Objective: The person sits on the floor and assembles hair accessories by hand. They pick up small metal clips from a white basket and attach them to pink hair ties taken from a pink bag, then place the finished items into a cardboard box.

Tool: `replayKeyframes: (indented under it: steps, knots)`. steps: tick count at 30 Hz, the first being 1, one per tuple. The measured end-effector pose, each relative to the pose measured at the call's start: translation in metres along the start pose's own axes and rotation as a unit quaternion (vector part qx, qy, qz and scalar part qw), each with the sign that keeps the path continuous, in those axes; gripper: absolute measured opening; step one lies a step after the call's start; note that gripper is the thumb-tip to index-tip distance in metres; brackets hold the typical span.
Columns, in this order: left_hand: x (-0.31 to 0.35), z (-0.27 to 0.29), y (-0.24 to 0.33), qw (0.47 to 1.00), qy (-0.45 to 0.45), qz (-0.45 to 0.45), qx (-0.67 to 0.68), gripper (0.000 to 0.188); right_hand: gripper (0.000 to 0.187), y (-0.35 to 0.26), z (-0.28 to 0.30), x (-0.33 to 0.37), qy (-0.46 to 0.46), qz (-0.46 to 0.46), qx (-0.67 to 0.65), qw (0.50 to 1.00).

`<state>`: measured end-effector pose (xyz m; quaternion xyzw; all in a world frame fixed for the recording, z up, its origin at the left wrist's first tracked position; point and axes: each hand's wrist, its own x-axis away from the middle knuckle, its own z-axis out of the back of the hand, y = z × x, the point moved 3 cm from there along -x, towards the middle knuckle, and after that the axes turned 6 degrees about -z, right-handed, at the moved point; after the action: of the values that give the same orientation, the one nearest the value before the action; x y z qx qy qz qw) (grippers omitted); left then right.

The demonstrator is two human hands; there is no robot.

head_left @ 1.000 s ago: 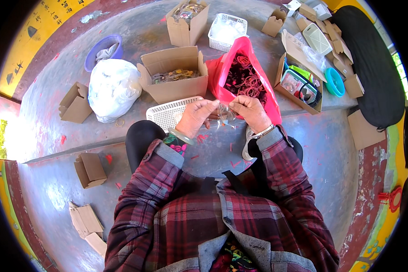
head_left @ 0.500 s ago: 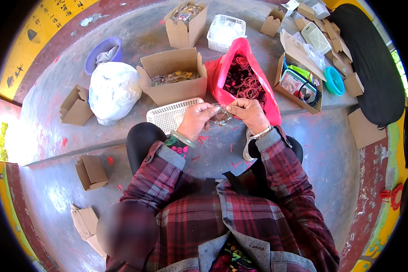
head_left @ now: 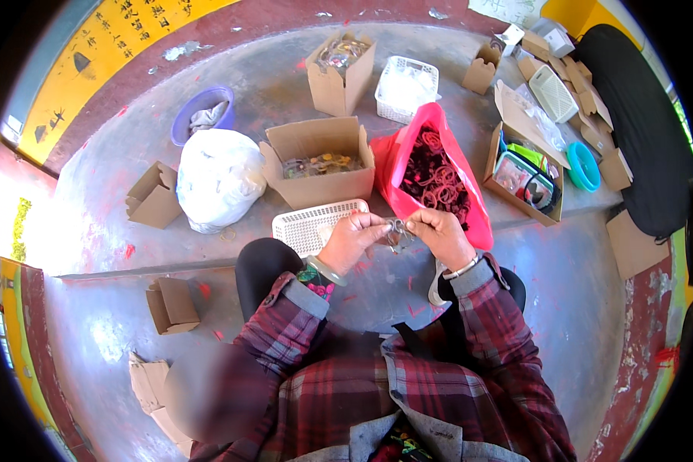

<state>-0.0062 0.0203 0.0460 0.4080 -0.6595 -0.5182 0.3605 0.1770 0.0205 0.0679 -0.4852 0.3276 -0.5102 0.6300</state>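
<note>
My left hand [head_left: 352, 242] and my right hand [head_left: 443, 238] meet above the gap between my knees. Both pinch a small bunch of shiny ring-shaped pieces [head_left: 397, 236], held between thumbs and fingers. The pieces are too small to tell their exact kind. Just behind my left hand lies a white plastic basket [head_left: 296, 225], partly covered by that hand. A pink-red bag [head_left: 479, 223] stands open behind my right hand, full of dark red and pink loops [head_left: 437, 175]. Beyond the basket, an open cardboard box [head_left: 327, 187] holds many small mixed pieces.
A stuffed white plastic bag [head_left: 219, 181] and a purple basin [head_left: 183, 127] stand at the left. Farther back are another filled carton [head_left: 339, 88] and a white basket [head_left: 396, 112]. On the right sit a carton of tools and pouches [head_left: 516, 202] and a turquoise basin [head_left: 584, 167].
The whole view has shifted, so the scene sits lower and slightly farther right. Both hands keep their pinch on the ring-shaped pieces.
</note>
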Motion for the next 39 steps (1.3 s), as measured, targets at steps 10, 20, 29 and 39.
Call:
replayKeyframes:
  steps: [10,20,29,39]
  knots:
    - [-0.014,0.084,0.079,0.964,0.236,-0.102,-0.074,0.019,0.019,-0.008,0.009,-0.002,0.054,-0.021,-0.040,0.998]
    - [-0.077,0.171,0.100,0.756,0.174,-0.195,-0.600,0.019,0.019,-0.015,0.003,-0.001,0.014,-0.038,-0.031,0.999]
    - [-0.139,0.226,0.014,0.752,-0.031,0.009,-0.658,0.018,0.016,-0.021,-0.008,-0.004,-0.010,-0.002,0.023,1.000]
    - [-0.110,0.182,0.056,0.735,0.179,-0.250,-0.605,0.019,0.016,-0.020,-0.005,0.001,-0.008,-0.007,0.029,1.000]
